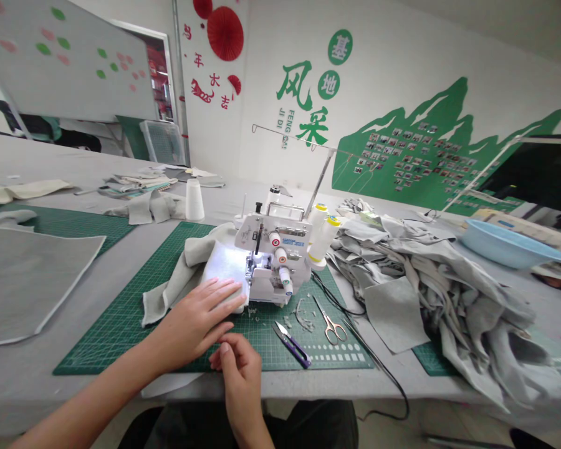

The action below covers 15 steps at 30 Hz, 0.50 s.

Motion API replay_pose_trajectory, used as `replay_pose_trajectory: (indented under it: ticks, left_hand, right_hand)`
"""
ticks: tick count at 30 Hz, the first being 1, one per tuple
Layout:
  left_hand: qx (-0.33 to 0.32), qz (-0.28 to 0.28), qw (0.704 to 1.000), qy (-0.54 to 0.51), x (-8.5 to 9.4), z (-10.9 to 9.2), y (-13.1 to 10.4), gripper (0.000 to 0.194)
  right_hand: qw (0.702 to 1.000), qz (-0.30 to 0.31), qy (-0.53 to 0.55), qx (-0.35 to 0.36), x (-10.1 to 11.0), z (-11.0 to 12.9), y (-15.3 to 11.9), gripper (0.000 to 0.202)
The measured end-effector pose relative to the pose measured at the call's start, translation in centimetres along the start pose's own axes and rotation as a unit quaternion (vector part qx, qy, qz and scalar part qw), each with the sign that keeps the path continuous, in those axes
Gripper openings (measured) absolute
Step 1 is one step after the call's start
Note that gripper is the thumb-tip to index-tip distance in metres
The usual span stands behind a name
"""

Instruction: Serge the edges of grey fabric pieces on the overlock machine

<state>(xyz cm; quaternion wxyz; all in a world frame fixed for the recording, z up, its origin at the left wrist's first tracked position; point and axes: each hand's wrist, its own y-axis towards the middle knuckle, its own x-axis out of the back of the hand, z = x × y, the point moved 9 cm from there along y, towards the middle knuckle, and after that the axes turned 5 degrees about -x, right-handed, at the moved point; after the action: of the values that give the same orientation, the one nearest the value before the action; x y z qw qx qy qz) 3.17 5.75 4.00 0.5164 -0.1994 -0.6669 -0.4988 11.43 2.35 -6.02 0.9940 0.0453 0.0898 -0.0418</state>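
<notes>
A white overlock sewing machine (280, 252) stands on a green cutting mat (121, 318), its lamp lighting the cloth at its needle. Light grey fabric (191, 252) runs from the machine's left side over the mat. My left hand (196, 318) lies on this fabric with its fingers stretched out, just left of the needle area. Below it, my right hand (240, 368) has its fingers curled together near the mat's front edge; whatever they may hold is too small to make out. Purple-handled snips (292, 345) and scissors (331, 323) rest on the mat to the right.
A large heap of grey cloth (425, 268) covers the table's right side, with a blue basin (514, 242) behind it. Another grey piece (32, 274) lies at left. A white thread cone (194, 199) stands behind the mat. A black cable (383, 368) hangs over the front edge.
</notes>
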Motion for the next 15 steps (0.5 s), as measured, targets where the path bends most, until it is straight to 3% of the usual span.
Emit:
replay_pose_trajectory:
  ticks: [5, 15]
  left_hand:
    - [-0.054, 0.002, 0.998, -0.041, 0.52, -0.65, 0.09, 0.047]
    - [-0.038, 0.009, 0.997, -0.061, 0.81, 0.26, 0.87, 0.048]
  right_hand:
    - [1.000, -0.001, -0.014, 0.004, 0.01, -0.05, -0.09, 0.028]
    - [1.000, -0.003, -0.014, -0.006, 0.08, -0.29, -0.13, 0.027]
